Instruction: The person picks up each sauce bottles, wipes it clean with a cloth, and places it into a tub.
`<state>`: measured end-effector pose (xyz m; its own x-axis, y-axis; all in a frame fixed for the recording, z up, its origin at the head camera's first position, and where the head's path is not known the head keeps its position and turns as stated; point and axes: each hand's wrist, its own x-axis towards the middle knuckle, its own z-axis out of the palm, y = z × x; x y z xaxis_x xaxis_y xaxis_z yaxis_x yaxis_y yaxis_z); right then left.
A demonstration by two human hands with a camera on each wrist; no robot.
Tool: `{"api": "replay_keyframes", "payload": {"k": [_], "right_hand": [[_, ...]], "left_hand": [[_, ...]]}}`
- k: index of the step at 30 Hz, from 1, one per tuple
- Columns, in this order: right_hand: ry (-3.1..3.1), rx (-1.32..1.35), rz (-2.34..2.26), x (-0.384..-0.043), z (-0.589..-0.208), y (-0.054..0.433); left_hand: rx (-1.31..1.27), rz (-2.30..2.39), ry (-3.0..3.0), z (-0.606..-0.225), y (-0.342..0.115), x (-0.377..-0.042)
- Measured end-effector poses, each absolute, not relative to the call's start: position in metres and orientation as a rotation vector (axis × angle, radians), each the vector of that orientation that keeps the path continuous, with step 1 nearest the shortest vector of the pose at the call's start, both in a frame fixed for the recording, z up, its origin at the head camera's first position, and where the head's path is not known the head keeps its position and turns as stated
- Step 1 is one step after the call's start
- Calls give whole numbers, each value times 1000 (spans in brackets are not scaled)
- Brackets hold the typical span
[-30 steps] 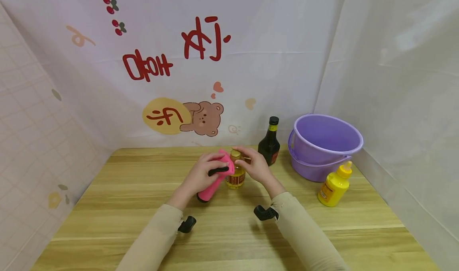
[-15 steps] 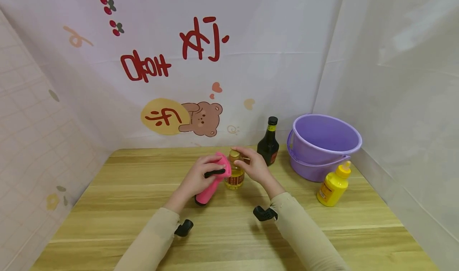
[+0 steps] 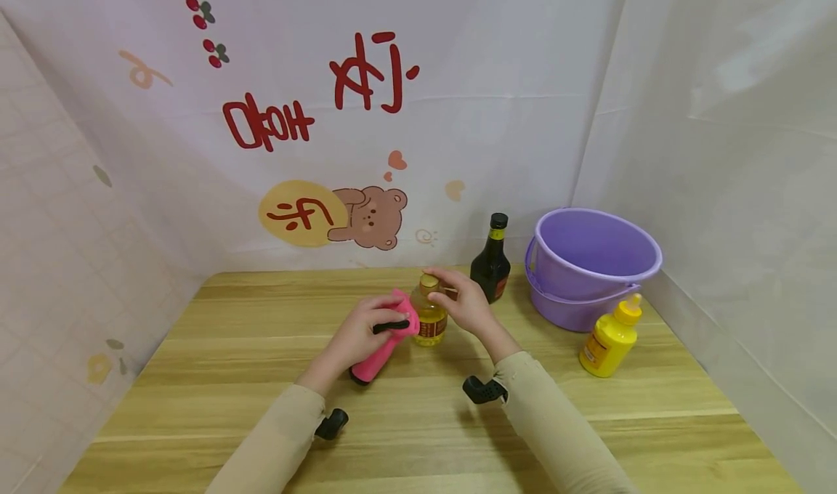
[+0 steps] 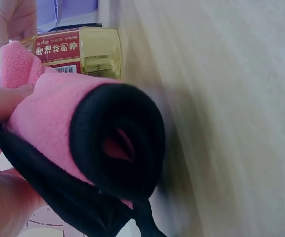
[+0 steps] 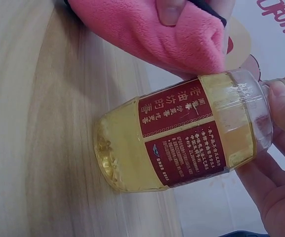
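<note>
My left hand (image 3: 358, 334) grips a rolled pink cloth (image 4: 58, 108) with black edging, held beside an oil bottle (image 3: 429, 327). In the left wrist view the cloth's rolled end faces the camera. The bottle is clear, holds yellow oil, carries a red label and stands upright on the table. My right hand (image 3: 466, 301) holds the bottle at its neck, just under the gold cap (image 3: 429, 281). In the right wrist view the right thumb lies along the neck, and the cloth overlaps the bottle's upper side.
A dark sauce bottle (image 3: 490, 265) stands behind my right hand. To its right is a purple bucket (image 3: 575, 301) with its handle down. A yellow squeeze bottle (image 3: 608, 343) stands before the bucket. White printed sheets (image 3: 497, 131) hang around the wooden table (image 3: 418, 436).
My left hand has moved slightly down and toward me with the pink cloth, along the bottle's side. The right hand and the bottle have stayed in place.
</note>
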<state>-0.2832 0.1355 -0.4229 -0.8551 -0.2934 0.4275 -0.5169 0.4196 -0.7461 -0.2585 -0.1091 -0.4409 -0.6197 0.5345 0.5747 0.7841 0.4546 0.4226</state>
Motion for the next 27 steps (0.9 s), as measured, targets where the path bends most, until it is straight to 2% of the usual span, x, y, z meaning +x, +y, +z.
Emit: {"api": "replay_keyframes", "payload": {"k": [27], "right_hand": [[-2446, 700, 1425, -282, -423, 135]], "left_hand": [[-1099, -670, -2696, -447, -97, -251]]}}
